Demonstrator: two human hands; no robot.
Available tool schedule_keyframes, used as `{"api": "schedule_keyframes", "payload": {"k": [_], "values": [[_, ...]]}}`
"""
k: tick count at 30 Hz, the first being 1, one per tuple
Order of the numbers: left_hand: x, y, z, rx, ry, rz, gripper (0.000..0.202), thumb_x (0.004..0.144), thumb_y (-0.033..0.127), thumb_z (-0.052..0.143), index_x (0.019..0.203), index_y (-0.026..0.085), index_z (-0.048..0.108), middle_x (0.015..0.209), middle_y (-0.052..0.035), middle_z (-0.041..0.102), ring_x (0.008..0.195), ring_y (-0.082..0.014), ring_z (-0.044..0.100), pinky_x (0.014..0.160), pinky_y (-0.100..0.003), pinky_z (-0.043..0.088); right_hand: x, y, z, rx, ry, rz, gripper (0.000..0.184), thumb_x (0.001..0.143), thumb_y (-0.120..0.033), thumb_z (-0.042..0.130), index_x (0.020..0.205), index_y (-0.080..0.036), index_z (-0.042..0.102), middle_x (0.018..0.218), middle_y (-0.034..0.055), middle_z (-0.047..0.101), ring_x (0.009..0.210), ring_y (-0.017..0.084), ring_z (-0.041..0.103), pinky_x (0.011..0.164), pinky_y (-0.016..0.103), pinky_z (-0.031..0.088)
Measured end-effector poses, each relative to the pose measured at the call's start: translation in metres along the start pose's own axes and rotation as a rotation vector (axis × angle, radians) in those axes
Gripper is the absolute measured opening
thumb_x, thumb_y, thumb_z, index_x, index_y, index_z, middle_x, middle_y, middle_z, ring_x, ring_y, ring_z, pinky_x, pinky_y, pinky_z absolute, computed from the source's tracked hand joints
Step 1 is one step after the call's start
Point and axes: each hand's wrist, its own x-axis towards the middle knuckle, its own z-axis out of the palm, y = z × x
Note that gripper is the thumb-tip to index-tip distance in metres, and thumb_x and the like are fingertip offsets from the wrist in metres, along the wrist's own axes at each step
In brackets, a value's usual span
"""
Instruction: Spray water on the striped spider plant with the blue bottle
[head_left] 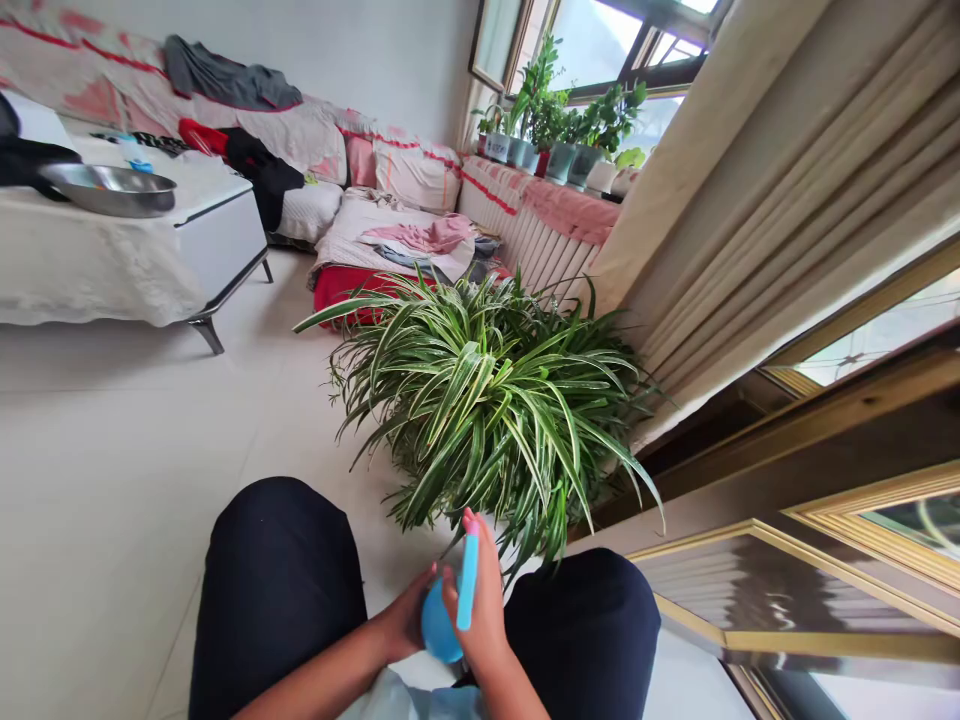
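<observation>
Low between my knees I hold a blue spray bottle [441, 625], its light blue head [469, 580] pointing toward the plant. My left hand [409, 612] cups the left side of the round body. The fingers of my right hand [487, 595] are around the head and the upper part of the bottle; some of the grip is hidden. Just beyond my hands spreads a large spider plant [480, 400] with long green leaves edged in pale stripes. Its pot is covered by the leaves.
A white table [217, 235] bearing a metal bowl [112, 190] stands at left. Behind the plant is a sofa [416, 175] with clothes on it. Potted plants [562, 130] line the windowsill. A beige curtain [735, 190] and a gold-trimmed door [750, 580] are at right.
</observation>
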Motion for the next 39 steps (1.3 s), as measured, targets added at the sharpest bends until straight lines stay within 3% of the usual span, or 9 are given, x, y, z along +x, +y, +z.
{"api": "schedule_keyframes", "payload": {"k": [4, 8, 13, 17, 22, 29, 33, 36, 39], "values": [[-0.007, -0.008, 0.006, 0.071, 0.031, -0.181, 0.043, 0.076, 0.059, 0.055, 0.088, 0.021, 0.071, 0.083, -0.0089, 0.075, 0.096, -0.0302, 0.065, 0.086, -0.039, 0.043, 0.001, 0.015, -0.031, 0.080, -0.018, 0.133, 0.015, 0.082, -0.022, 0.051, 0.091, -0.018, 0.062, 0.080, 0.0044, 0.069, 0.068, 0.019, 0.067, 0.064, 0.029, 0.056], [-0.006, -0.011, 0.021, 0.110, 0.016, -0.269, 0.043, 0.078, 0.059, 0.054, 0.089, 0.023, 0.072, 0.086, -0.0077, 0.075, 0.095, -0.0279, 0.064, 0.082, -0.035, 0.041, -0.003, 0.018, -0.045, 0.072, 0.044, 0.197, 0.012, 0.084, -0.026, 0.052, 0.082, -0.017, 0.060, 0.068, 0.0022, 0.065, 0.057, 0.016, 0.064, 0.055, 0.025, 0.054], [-0.005, -0.004, 0.044, 0.099, -0.002, -0.248, 0.055, 0.082, 0.063, 0.046, 0.100, 0.017, 0.071, 0.091, -0.0095, 0.074, 0.101, -0.0272, 0.062, 0.086, -0.034, 0.040, -0.016, 0.013, -0.055, 0.106, 0.051, 0.184, 0.028, 0.082, -0.026, 0.057, 0.107, -0.017, 0.065, 0.100, 0.0098, 0.073, 0.088, 0.024, 0.071, 0.079, 0.035, 0.058], [0.000, -0.002, 0.053, 0.082, -0.024, -0.266, 0.057, 0.081, 0.064, 0.048, 0.102, 0.016, 0.070, 0.097, -0.0117, 0.073, 0.105, -0.0290, 0.062, 0.088, -0.036, 0.042, -0.018, 0.015, -0.077, 0.205, 0.054, 0.193, 0.048, 0.082, -0.024, 0.061, 0.129, -0.020, 0.056, 0.126, 0.0124, 0.065, 0.111, 0.027, 0.065, 0.091, 0.039, 0.055], [0.019, -0.014, 0.063, 0.084, -0.054, -0.318, 0.054, 0.082, 0.064, 0.047, 0.100, 0.019, 0.070, 0.101, -0.0103, 0.073, 0.109, -0.0271, 0.062, 0.094, -0.035, 0.041, -0.019, 0.019, -0.107, 0.177, 0.141, 0.303, 0.030, 0.084, -0.030, 0.060, 0.112, -0.020, 0.064, 0.103, 0.0080, 0.072, 0.092, 0.024, 0.070, 0.076, 0.031, 0.058], [0.037, -0.021, 0.083, 0.143, -0.083, -0.422, 0.062, 0.085, 0.063, 0.044, 0.114, 0.013, 0.064, 0.103, -0.0142, 0.073, 0.110, -0.0292, 0.062, 0.096, -0.040, 0.038, -0.029, 0.034, -0.120, 0.083, 0.333, 0.400, 0.015, 0.087, -0.033, 0.051, 0.083, -0.021, 0.059, 0.073, 0.0012, 0.064, 0.064, 0.018, 0.062, 0.063, 0.029, 0.053], [0.043, -0.021, 0.083, 0.156, -0.101, -0.438, 0.065, 0.084, 0.066, 0.044, 0.119, 0.014, 0.061, 0.110, -0.0138, 0.071, 0.108, -0.0272, 0.062, 0.092, -0.038, 0.041, -0.032, 0.033, -0.134, 0.093, 0.335, 0.407, 0.018, 0.085, -0.032, 0.054, 0.095, -0.021, 0.064, 0.090, 0.0046, 0.070, 0.080, 0.021, 0.067, 0.073, 0.032, 0.054], [0.049, -0.020, 0.086, 0.163, -0.092, -0.417, 0.066, 0.083, 0.067, 0.044, 0.122, 0.015, 0.058, 0.111, -0.0128, 0.069, 0.104, -0.0267, 0.063, 0.086, -0.038, 0.043, -0.029, 0.030, -0.146, 0.180, 0.312, 0.388, 0.037, 0.084, -0.030, 0.056, 0.120, -0.022, 0.060, 0.115, 0.0087, 0.069, 0.103, 0.026, 0.067, 0.086, 0.037, 0.054], [0.052, -0.013, 0.087, 0.360, 0.040, -0.370, 0.059, 0.086, 0.064, 0.041, 0.119, 0.019, 0.060, 0.105, -0.0094, 0.069, 0.092, -0.0241, 0.063, 0.075, -0.033, 0.042, -0.024, 0.031, -0.159, 0.253, 0.312, 0.402, 0.043, 0.083, -0.031, 0.057, 0.125, -0.021, 0.058, 0.125, 0.0110, 0.065, 0.111, 0.028, 0.063, 0.089, 0.039, 0.053]]}}
